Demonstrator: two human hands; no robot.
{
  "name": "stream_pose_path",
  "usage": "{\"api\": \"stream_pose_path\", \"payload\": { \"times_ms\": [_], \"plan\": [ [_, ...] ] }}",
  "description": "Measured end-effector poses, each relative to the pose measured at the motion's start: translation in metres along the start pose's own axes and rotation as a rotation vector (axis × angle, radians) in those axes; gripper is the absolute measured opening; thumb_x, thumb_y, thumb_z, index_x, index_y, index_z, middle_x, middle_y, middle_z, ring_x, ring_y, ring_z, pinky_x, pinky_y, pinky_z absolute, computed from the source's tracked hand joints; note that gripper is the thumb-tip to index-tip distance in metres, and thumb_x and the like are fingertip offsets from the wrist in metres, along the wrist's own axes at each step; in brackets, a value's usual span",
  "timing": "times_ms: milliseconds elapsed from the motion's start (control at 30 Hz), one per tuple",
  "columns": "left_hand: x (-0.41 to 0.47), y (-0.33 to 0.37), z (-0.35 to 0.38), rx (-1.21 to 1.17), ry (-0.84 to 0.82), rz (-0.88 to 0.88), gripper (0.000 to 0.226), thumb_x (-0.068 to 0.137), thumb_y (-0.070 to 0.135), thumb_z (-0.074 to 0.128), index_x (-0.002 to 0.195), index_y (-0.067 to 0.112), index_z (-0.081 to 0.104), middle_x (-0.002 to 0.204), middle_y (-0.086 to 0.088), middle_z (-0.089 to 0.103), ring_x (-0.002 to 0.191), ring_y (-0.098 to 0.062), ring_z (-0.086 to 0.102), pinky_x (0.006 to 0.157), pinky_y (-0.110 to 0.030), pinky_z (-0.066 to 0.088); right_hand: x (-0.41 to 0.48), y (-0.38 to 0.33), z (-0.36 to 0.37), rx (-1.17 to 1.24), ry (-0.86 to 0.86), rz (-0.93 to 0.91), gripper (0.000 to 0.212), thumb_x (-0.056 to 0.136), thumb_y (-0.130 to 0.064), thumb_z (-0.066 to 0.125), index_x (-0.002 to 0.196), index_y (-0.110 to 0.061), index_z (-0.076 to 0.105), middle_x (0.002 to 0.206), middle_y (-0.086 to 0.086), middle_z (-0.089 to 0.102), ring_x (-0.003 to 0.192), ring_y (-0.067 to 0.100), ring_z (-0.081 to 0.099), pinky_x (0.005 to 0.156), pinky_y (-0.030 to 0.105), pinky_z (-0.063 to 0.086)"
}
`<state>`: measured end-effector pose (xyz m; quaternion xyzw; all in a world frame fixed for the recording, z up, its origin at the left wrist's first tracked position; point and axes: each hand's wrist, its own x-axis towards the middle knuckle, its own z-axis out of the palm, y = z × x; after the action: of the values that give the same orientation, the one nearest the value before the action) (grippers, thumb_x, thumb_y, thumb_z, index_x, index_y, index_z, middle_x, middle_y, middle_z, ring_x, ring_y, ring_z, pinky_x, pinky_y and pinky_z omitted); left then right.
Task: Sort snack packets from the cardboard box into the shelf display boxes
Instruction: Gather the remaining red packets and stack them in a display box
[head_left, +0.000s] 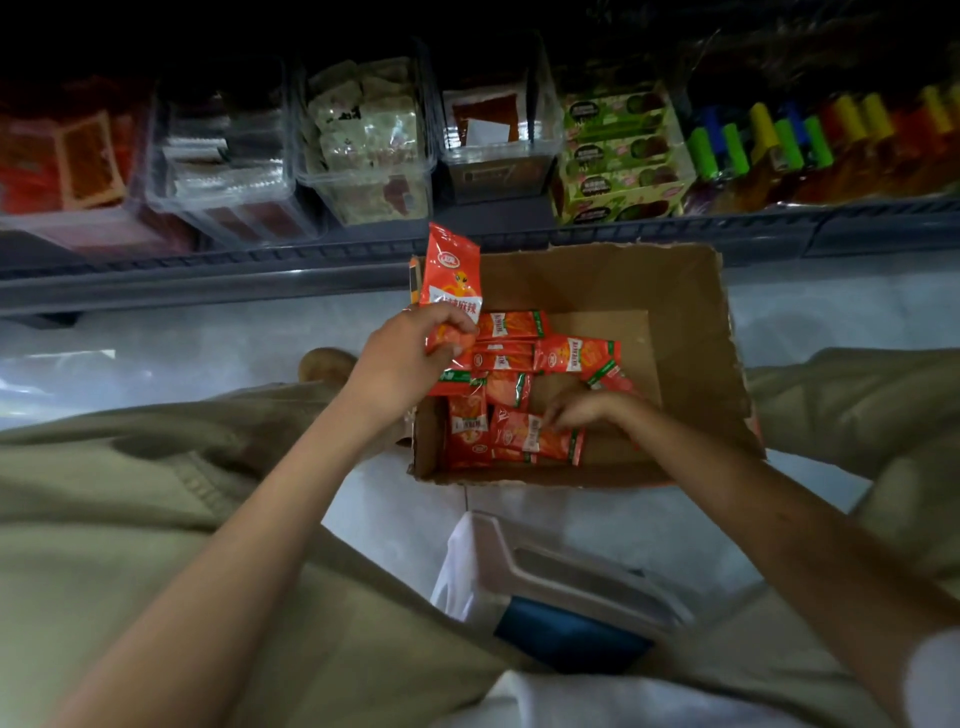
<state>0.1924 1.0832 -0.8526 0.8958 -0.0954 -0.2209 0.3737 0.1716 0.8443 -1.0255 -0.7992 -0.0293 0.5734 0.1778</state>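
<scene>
An open cardboard box (675, 322) stands on the floor in front of a low shelf. Several red snack packets (511, 358) lie in its left half. My left hand (410, 353) grips a red packet (452, 275) by its lower end and holds it upright over the box's left wall. Inside the box, my right hand (582, 410) pinches another red packet (540, 441) lying near the front wall. Clear plastic display boxes (363, 176) with packets inside line the shelf behind.
Green cartons (618, 156) and coloured tubes (779, 140) fill the shelf's right side. The grey shelf edge (260, 275) runs just behind the box. My knees in beige trousers flank the box. A white plastic stool (561, 566) sits between my legs.
</scene>
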Motion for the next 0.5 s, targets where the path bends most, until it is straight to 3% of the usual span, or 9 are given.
{"api": "stream_pose_path", "payload": {
  "times_ms": [133, 267, 400, 500],
  "plan": [
    [-0.001, -0.008, -0.001, 0.035, 0.004, -0.031, 0.014, 0.094, 0.021, 0.058, 0.102, 0.033, 0.056, 0.122, 0.003, 0.059, 0.112, -0.017, 0.053, 0.089, -0.032, 0.047, 0.017, 0.008, 0.017, -0.108, 0.011, 0.088, 0.033, 0.091, -0.029, 0.048, 0.114, -0.012, 0.066, 0.121, 0.011, 0.061, 0.097, 0.019, 0.058, 0.090, 0.031, 0.046],
    [-0.001, -0.009, 0.000, 0.057, 0.003, -0.068, 0.014, 0.094, 0.021, 0.057, 0.104, 0.031, 0.056, 0.126, 0.000, 0.056, 0.115, -0.020, 0.052, 0.086, -0.028, 0.044, 0.022, 0.008, 0.026, -0.118, 0.010, 0.101, 0.030, 0.092, -0.021, 0.046, 0.114, -0.009, 0.063, 0.115, 0.011, 0.060, 0.093, 0.021, 0.058, 0.084, 0.032, 0.048],
    [-0.001, -0.005, -0.001, 0.025, 0.015, -0.092, 0.014, 0.094, 0.018, 0.057, 0.102, 0.030, 0.055, 0.123, 0.003, 0.055, 0.112, -0.015, 0.050, 0.085, -0.027, 0.044, 0.014, 0.006, 0.010, -0.005, 0.002, 0.113, 0.017, 0.093, -0.021, 0.056, 0.081, -0.008, 0.057, 0.083, 0.005, 0.056, 0.061, 0.013, 0.050, 0.059, 0.026, 0.043],
    [0.000, 0.000, -0.001, -0.030, 0.044, -0.095, 0.014, 0.094, 0.015, 0.057, 0.100, 0.027, 0.057, 0.112, 0.008, 0.054, 0.106, -0.012, 0.049, 0.087, -0.028, 0.044, -0.010, 0.008, -0.023, 0.171, 0.060, 0.051, 0.011, 0.089, -0.014, 0.062, 0.094, -0.005, 0.060, 0.084, 0.002, 0.059, 0.060, 0.011, 0.053, 0.055, 0.022, 0.043]
  ]
}}
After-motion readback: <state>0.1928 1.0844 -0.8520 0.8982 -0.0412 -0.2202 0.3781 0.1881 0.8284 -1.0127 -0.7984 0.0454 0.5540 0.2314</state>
